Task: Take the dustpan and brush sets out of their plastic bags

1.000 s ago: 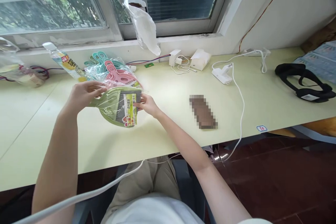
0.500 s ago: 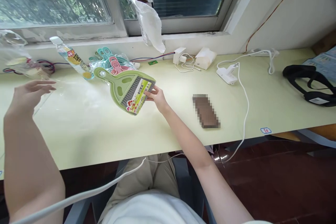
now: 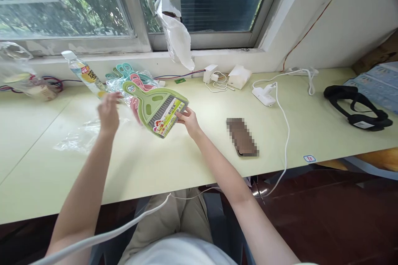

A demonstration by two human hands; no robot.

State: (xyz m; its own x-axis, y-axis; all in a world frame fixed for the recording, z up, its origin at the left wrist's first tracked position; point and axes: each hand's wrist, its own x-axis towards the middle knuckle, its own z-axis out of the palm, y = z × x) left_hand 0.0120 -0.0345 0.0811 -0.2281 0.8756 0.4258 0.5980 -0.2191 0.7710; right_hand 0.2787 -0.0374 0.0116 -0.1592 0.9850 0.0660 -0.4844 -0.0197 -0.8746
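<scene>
My right hand [image 3: 189, 122] grips the lower right edge of a light green dustpan [image 3: 149, 101], thumb on its printed paper label. A small brush with grey bristles [image 3: 160, 112] is nested in the pan. The set is held tilted above the desk, its looped handle pointing to the upper left. Just left of that handle is my left hand [image 3: 108, 112], slightly blurred, fingers stretched out and nothing visible in them. A crumpled clear plastic bag [image 3: 76, 136] lies on the desk beside my left forearm.
Behind the dustpan are a drink bottle [image 3: 84, 73] and plastic-wrapped green and pink clips [image 3: 124, 70]. To the right lie a pixelated phone-like object [image 3: 243, 137], a white plug adapter [image 3: 264, 95] with cable, a charger [image 3: 210, 73] and a black headset [image 3: 357, 107]. A white cable [image 3: 124, 225] crosses my lap.
My left hand has moved right, from the far left to near the dustpan handle. The clear plastic now lies on the desk. The right hand keeps its hold; the view has shifted slightly.
</scene>
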